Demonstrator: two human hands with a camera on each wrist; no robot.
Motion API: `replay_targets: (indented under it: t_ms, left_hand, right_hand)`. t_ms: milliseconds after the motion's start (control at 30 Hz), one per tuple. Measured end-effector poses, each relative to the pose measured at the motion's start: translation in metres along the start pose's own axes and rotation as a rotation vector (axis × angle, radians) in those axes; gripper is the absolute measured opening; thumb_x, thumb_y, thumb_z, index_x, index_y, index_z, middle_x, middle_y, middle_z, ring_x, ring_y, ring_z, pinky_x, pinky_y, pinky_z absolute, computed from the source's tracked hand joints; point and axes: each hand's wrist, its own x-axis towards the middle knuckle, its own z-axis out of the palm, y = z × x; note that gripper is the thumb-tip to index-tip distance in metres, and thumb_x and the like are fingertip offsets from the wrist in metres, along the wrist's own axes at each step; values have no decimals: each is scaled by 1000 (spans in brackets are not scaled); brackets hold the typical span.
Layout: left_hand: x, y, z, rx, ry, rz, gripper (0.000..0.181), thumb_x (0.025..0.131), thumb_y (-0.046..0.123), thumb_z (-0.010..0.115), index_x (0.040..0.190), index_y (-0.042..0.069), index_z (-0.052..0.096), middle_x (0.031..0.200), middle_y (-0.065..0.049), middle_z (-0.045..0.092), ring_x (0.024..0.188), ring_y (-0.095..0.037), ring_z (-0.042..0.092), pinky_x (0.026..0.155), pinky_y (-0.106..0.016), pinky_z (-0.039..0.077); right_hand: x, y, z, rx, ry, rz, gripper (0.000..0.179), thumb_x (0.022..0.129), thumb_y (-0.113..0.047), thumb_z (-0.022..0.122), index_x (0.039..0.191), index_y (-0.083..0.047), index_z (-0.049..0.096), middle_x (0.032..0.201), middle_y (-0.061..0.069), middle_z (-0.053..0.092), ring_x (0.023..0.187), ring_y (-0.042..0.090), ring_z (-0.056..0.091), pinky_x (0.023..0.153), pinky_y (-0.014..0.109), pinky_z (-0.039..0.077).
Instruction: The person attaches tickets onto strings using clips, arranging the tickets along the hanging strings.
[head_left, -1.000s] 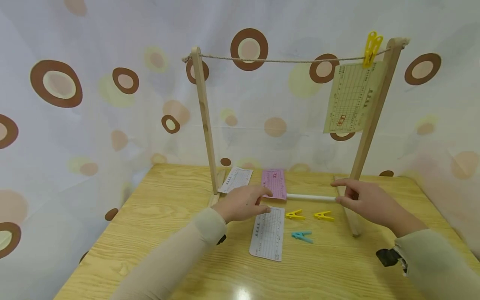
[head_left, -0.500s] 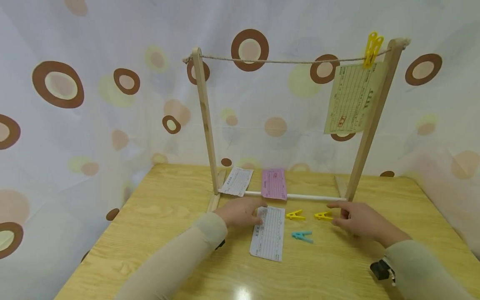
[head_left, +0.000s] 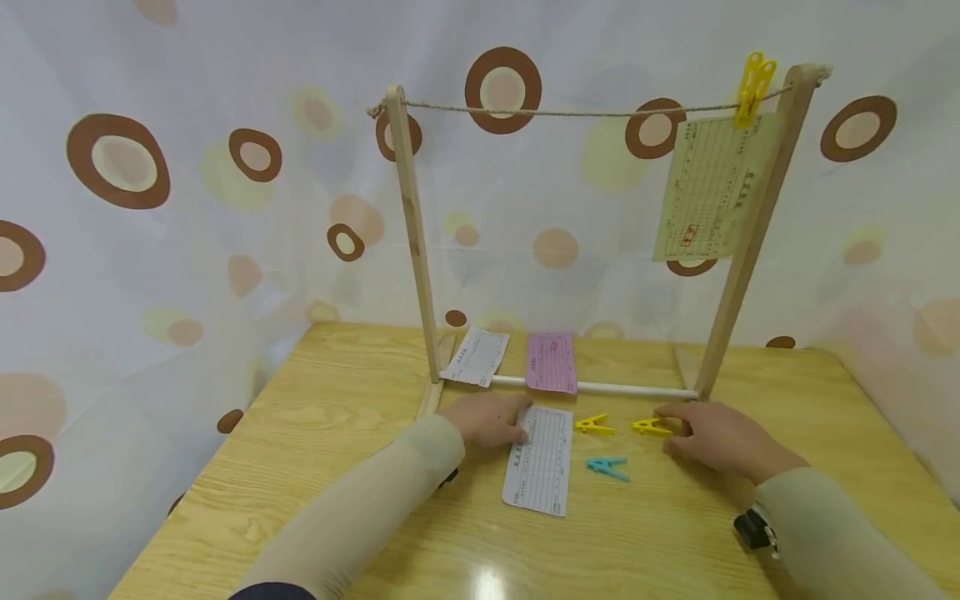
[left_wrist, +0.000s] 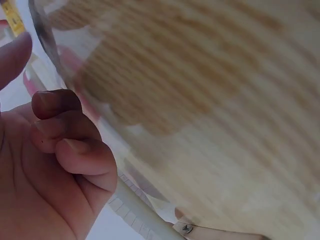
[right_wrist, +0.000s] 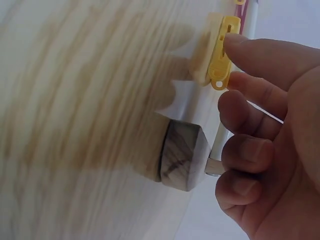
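My left hand (head_left: pixel 487 419) is low over the table, its thumb and forefinger apart at the upper left of a white printed slip (head_left: pixel 542 471). In the left wrist view its other fingers (left_wrist: pixel 85 155) curl loosely, holding nothing. My right hand (head_left: pixel 723 437) has thumb and forefinger spread on either side of a yellow clothespin (head_left: pixel 651 427) lying flat. In the right wrist view the thumb overlaps that clothespin (right_wrist: pixel 224 55). A second yellow clothespin (head_left: pixel 595 425) and a blue clothespin (head_left: pixel 607 467) lie between the hands.
A wooden frame (head_left: pixel 414 217) carries a rope (head_left: pixel 570 112). From it a yellow slip (head_left: pixel 712 187) hangs by yellow clothespins (head_left: pixel 753 90). Behind my hands, a white slip (head_left: pixel 477 357) and a pink slip (head_left: pixel 551 362) lie across the white rod (head_left: pixel 637 389).
Both hands have come down and toward me: the left from over the pink slip to the front white slip, the right from the frame's post to the right yellow clothespin.
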Motion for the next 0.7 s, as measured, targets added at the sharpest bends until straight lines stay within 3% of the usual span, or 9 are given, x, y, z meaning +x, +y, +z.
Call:
replay_targets:
  t_ms: [200, 467, 700]
  left_hand:
    - [0, 0, -1, -5, -3, -17, 71, 95, 50, 67, 156, 26, 39, 142, 1, 59, 123, -16, 58, 103, -40, 45]
    - [1, 1, -2, -31, -18, 6, 68, 93, 49, 70, 153, 30, 44, 142, 3, 58, 128, -18, 55, 105, -41, 43]
    - [2, 1, -1, -56, -8, 26, 55, 90, 40, 77, 141, 34, 55, 114, 8, 67, 93, -10, 60, 89, -37, 49]
  right_hand:
    - [6, 1, 1, -47, -13, -1, 55, 93, -32, 72, 140, -6, 59, 80, -4, 52, 66, 14, 46, 61, 36, 38]
    - [8, 1, -2, -114, -16, 9, 49, 94, -33, 72, 134, -6, 63, 87, -5, 60, 73, 13, 52, 68, 44, 48]
    - [8, -2, -3, -122, -9, 14, 49, 93, -36, 73, 129, -4, 68, 99, 4, 70, 87, 25, 66, 77, 53, 52]
